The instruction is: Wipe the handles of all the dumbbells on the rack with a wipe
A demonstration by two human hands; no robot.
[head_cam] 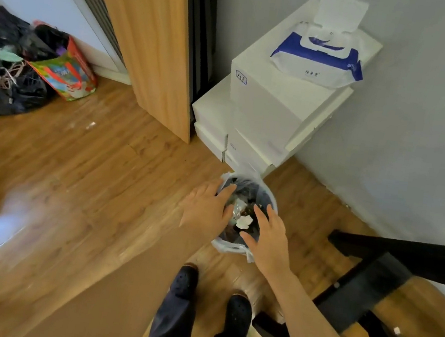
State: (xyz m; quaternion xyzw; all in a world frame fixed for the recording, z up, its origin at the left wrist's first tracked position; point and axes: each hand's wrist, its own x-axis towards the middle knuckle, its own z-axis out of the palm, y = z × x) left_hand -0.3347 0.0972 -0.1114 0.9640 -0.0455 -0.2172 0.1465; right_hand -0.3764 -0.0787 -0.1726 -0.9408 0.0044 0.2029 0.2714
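We stand over a small bin (270,195) lined with a plastic bag, both hands out above its mouth. Our left hand (206,208) hangs over the bin's left rim with fingers straight and spread, holding nothing. Our right hand (270,238) sits over the right rim, fingers likewise loose and spread, also empty. Between them, inside the bin on top of the dark rubbish, lies a crumpled white wipe (244,222); the open palms directly above it read to us as a drop-off pose, hands placed over the opening so the used wipe lands inside, though we judge that only from how things lie. The wipe pack (319,59) rests on a stack of white boxes (266,103) against the wall just behind the bin, its flip lid standing open, probably kept there so a fresh sheet and the bin are both near at hand. A black frame (364,288) at lower right may be the rack, but no dumbbells show, so we cannot tell how many handles are wiped. Bags (17,65) sit well apart on the floor at left.
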